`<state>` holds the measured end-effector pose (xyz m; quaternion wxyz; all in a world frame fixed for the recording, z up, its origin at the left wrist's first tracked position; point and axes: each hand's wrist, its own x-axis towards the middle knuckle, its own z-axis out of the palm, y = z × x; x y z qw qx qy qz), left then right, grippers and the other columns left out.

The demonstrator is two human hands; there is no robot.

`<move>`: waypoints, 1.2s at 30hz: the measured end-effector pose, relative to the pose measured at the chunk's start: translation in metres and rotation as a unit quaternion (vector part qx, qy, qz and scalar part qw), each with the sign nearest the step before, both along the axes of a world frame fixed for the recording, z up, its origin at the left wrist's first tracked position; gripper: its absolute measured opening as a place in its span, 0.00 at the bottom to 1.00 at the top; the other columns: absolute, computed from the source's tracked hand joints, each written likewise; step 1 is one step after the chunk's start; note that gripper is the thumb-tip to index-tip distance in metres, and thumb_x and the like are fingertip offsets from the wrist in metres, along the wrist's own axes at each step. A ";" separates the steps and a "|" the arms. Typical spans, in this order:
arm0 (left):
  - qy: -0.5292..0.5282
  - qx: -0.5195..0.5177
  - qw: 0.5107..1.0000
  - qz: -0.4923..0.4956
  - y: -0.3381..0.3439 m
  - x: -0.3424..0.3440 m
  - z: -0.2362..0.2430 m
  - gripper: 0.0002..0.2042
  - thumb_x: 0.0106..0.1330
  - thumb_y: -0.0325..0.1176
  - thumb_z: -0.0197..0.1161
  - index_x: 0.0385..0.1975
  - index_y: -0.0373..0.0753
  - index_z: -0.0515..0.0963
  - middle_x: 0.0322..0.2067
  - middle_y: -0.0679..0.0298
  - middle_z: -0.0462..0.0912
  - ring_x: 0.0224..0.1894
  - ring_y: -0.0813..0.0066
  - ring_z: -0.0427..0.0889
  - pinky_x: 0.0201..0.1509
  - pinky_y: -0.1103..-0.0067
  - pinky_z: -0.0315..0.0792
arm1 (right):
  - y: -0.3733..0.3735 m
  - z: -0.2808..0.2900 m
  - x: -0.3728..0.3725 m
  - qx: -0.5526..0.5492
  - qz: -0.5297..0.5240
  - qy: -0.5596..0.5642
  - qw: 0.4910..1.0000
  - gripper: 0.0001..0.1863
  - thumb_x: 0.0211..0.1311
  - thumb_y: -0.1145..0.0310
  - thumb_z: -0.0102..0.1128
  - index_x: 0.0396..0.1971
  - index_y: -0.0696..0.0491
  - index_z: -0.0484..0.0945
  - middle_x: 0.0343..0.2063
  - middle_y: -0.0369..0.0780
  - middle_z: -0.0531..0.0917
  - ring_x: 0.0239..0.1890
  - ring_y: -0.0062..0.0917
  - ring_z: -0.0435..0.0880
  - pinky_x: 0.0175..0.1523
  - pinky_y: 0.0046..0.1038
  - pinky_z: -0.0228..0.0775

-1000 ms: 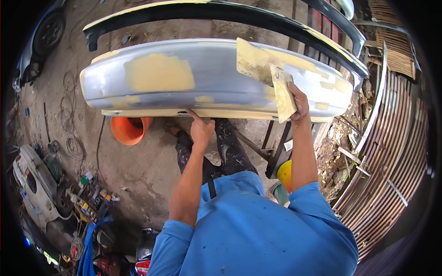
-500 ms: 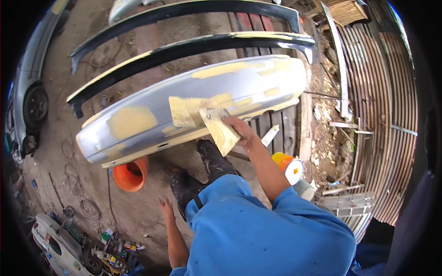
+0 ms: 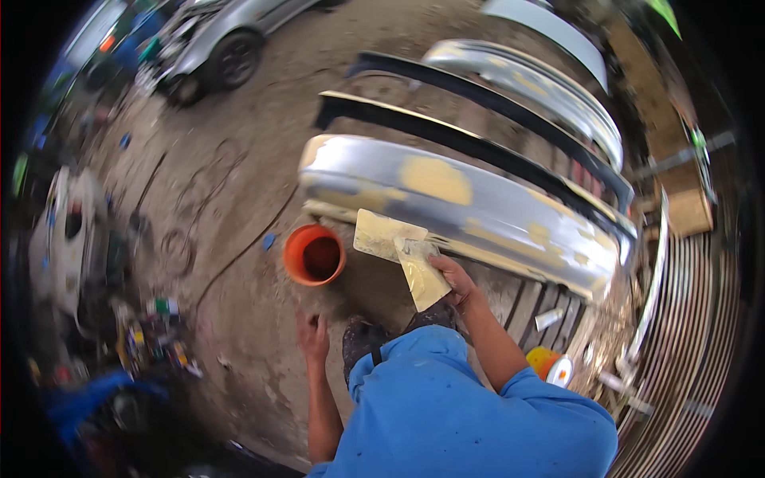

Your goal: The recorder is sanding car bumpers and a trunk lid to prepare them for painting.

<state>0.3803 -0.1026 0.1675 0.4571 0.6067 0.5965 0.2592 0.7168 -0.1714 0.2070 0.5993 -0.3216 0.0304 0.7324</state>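
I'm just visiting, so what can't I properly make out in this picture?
All in the head view:
How the right hand grips underneath: hidden by the two flat, yellow-smeared spreaders.
The exact finger positions of the left hand: blurred.
The bottom of the orange bucket: lost in shadow inside it.
The rest of the silver car: cut off by the top edge.
The small items at lower left: too small and blurred to identify.
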 end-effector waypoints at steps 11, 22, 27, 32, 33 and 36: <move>-0.242 0.068 0.968 -0.021 0.058 -0.112 0.129 0.44 0.54 0.17 0.50 0.70 0.48 0.37 0.19 0.65 0.74 0.20 0.83 0.71 0.24 0.83 0.68 | 0.123 0.092 -0.245 -0.007 0.224 0.078 0.971 0.25 0.64 0.62 0.52 0.56 0.62 0.63 0.43 0.48 0.80 0.37 0.31 0.84 0.41 0.33 0.81; -0.738 -0.142 0.659 0.002 0.154 -0.232 0.140 0.40 0.54 0.24 0.51 0.69 0.44 0.42 0.20 0.59 0.76 0.12 0.83 0.69 0.16 0.85 0.70 | 0.265 0.070 -0.369 0.145 0.428 -0.089 0.888 0.23 0.64 0.65 0.51 0.56 0.60 0.64 0.46 0.44 0.78 0.43 0.27 0.82 0.44 0.27 0.78; -0.729 -0.158 0.662 0.075 0.214 -0.278 0.156 0.37 0.57 0.24 0.49 0.69 0.45 0.44 0.22 0.59 0.77 0.13 0.83 0.71 0.15 0.87 0.67 | 0.343 0.081 -0.435 0.104 0.408 -0.032 0.906 0.25 0.64 0.67 0.52 0.59 0.58 0.60 0.46 0.44 0.78 0.43 0.28 0.82 0.44 0.29 0.79; -0.698 -0.154 0.693 0.088 0.272 -0.316 0.147 0.36 0.56 0.26 0.49 0.68 0.44 0.47 0.15 0.62 0.73 0.07 0.86 0.61 0.12 0.88 0.63 | 0.401 0.077 -0.467 0.105 0.436 -0.053 0.892 0.24 0.64 0.66 0.52 0.57 0.61 0.62 0.46 0.44 0.78 0.44 0.28 0.82 0.44 0.29 0.78; -0.696 -0.159 0.695 0.084 0.285 -0.319 0.147 0.36 0.56 0.27 0.50 0.67 0.43 0.48 0.15 0.61 0.73 0.07 0.86 0.61 0.12 0.88 0.62 | 0.411 0.077 -0.470 0.114 0.428 -0.041 0.896 0.24 0.64 0.66 0.53 0.57 0.61 0.62 0.46 0.45 0.78 0.44 0.27 0.82 0.44 0.28 0.78; -0.693 -0.171 0.699 0.052 0.322 -0.338 0.140 0.36 0.55 0.27 0.50 0.67 0.42 0.49 0.13 0.62 0.72 0.07 0.87 0.60 0.13 0.87 0.63 | 0.441 0.084 -0.487 0.106 0.398 -0.053 0.910 0.25 0.64 0.66 0.53 0.57 0.61 0.62 0.47 0.46 0.78 0.45 0.28 0.82 0.47 0.28 0.78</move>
